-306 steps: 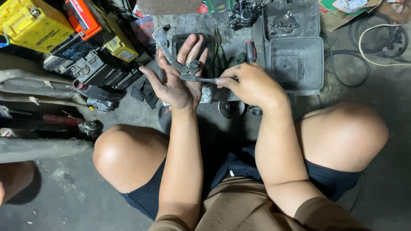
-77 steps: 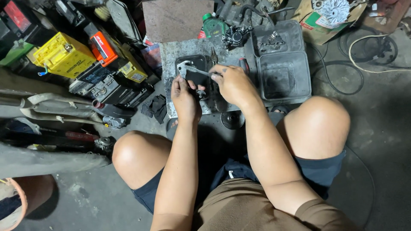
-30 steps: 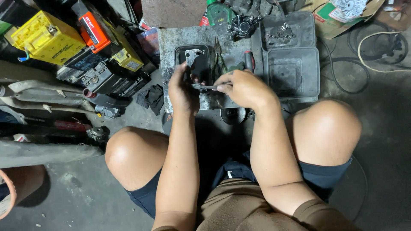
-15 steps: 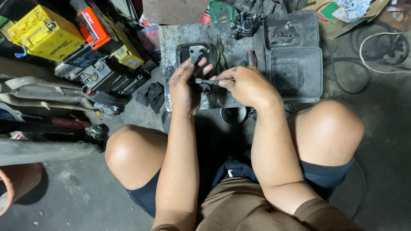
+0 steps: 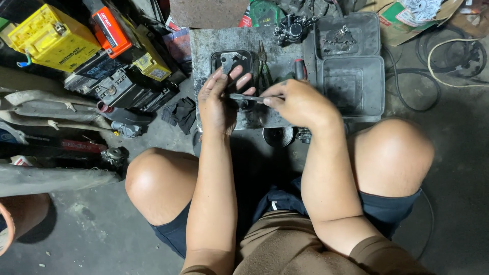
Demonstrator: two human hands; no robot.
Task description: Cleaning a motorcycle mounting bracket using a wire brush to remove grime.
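In the head view the person sits on the floor with both knees spread, working over a grey metal slab [image 5: 214,43]. On the far left stand a yellow battery [image 5: 51,38] and an orange-topped battery [image 5: 109,25]. Pliers [image 5: 262,63] and a red-handled screwdriver [image 5: 299,67] lie on the slab, just behind the hands. To the right sits a dark plastic tray [image 5: 354,86], and a white cable [image 5: 453,71] curls on the floor far right.

The left hand [image 5: 219,102] is held with fingers spread and straight, and it covers most of a small black part [image 5: 232,60] resting on the slab; whether it presses the part cannot be told. The right hand [image 5: 300,104] is closed around a thin metal tool [image 5: 247,97], pinched between thumb and fingers. The tool lies nearly level and its tip reaches across the left fingers. It looks grey, slim and flat.
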